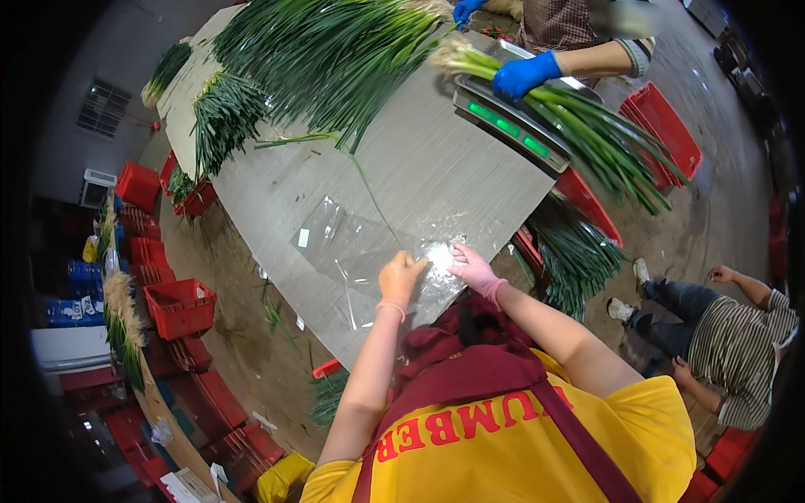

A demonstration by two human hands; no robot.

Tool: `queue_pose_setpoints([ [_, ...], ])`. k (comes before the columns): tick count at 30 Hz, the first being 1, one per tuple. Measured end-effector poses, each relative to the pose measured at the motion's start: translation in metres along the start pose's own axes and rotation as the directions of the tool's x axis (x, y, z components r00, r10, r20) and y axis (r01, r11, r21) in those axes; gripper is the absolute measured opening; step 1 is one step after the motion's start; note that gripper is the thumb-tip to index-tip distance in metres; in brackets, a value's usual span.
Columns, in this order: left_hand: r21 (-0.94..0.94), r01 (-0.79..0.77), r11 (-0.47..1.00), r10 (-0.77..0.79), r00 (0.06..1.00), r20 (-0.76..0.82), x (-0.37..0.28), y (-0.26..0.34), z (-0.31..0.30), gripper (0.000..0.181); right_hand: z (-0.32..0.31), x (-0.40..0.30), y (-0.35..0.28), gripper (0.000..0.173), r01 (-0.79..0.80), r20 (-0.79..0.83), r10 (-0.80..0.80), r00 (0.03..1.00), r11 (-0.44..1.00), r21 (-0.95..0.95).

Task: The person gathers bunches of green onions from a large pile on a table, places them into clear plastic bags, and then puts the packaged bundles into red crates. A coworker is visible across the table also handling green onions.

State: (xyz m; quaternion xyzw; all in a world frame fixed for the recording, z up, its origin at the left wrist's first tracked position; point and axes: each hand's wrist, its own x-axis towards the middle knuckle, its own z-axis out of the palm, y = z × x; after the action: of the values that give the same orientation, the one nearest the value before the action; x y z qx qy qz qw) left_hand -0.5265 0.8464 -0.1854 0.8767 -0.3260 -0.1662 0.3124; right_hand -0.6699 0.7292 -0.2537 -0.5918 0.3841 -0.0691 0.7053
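A clear plastic bag (365,251) with a small white label lies flat on the grey table (440,163) before me. My left hand (400,280), in an orange glove, pinches its near part. Close to my body, my right hand (476,270), in a pink glove, grips the same crinkled, shiny plastic. The fingertips of both hands are turned towards each other, a short gap apart. A thin green leaf (371,188) runs across the table to my left hand.
A large heap of green onions (333,56) covers the table's far side. Across from me, a co-worker's blue-gloved hand (525,75) holds a bunch (585,126) over a digital scale (509,126). Red crates (179,308) stand left and right. Another person (723,339) is at the right.
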Motion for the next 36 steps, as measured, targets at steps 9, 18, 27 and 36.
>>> queue_pose_setpoints([
  [9, -0.027, 0.075, 0.997, -0.074, 0.997, 0.037, 0.004, 0.027, -0.019, 0.033, -0.024, -0.033, -0.043, 0.051, 0.050, 0.103, -0.043, 0.994, 0.996, -0.067],
  [18, -0.498, -0.018, 0.867, 0.229, 0.903, 0.365, -0.026, 0.036, 0.006, 0.030, -0.015, -0.012, -0.005, 0.041, -0.382, 0.348, 0.240, 0.906, 0.817, 0.431],
  [27, 0.024, -0.026, 0.999, 0.022, 0.983, 0.181, -0.029, 0.039, 0.023, 0.040, -0.005, -0.014, -0.004, 0.025, -0.234, 0.243, 0.145, 0.959, 0.887, 0.397],
  [36, -0.146, 0.037, 0.989, 0.004, 0.962, 0.272, -0.001, 0.029, -0.014, 0.021, -0.012, -0.002, -0.051, 0.025, 0.029, 0.014, -0.028, 1.000, 0.998, -0.062],
])
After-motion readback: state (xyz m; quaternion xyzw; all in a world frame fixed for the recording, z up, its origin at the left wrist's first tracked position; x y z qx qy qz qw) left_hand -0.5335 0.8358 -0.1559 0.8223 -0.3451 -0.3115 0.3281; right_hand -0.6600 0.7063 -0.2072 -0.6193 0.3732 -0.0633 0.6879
